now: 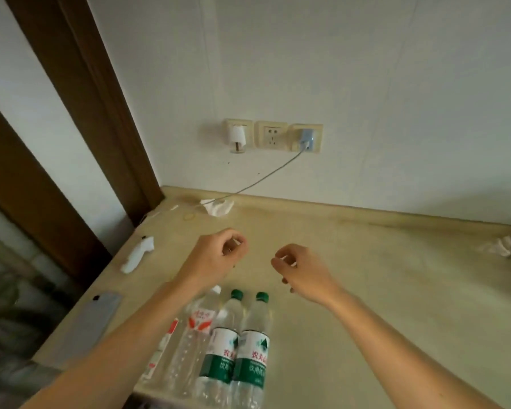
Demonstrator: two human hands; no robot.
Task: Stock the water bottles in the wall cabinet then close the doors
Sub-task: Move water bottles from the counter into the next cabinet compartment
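The bottles (218, 346) stand in a tight row at the counter's (395, 290) near edge — two green-capped, one white-capped, and a fourth mostly hidden under the left forearm. None looks stocked yet, and the cabinet itself is out of view, so nearly all the task seems left. The left hand (215, 255) and right hand (300, 268) hover above the bottles — fingers loosely curled, holding nothing. Sockets (273, 136) sit on the wall behind.
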